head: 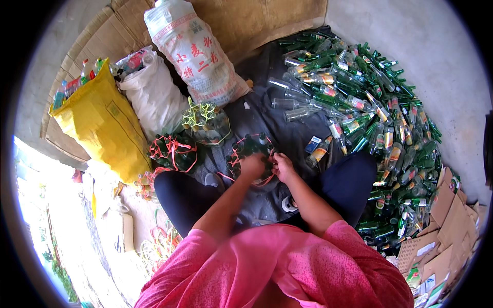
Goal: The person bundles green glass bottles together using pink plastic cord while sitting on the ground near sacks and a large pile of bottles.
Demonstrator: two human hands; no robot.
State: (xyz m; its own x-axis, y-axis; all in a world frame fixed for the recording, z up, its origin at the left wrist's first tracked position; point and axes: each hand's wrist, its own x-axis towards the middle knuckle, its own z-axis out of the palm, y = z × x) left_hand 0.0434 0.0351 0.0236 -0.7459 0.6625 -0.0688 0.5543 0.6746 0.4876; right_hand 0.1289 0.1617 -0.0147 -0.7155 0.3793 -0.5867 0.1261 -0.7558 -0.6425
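A round bundle of green glass bottles [246, 145] stands upright before me between my knees. Pink plastic strap [266, 181] runs round it and among the bottle necks. My left hand [252, 166] is over the bundle's near side; it is blurred, and its fingertips are hidden. At the right edge, my right hand [283, 167] has its fingers curled in on the strap beside a bottle neck. To the left stands another bundle of dark bottles [175, 152] tied with pink strap. Behind it is a bundle of clear bottles [210, 125] tied with yellow-green strap.
Loose glass bottles [346, 96] form a large heap on the right. A blue packet [313, 144] and a single bottle [319, 154] lie nearby on the dark sheet [254, 111]. Sacks [111, 123] stand back left; flattened cardboard [443, 227] lies front right. Loose straps [158, 246] lie front left.
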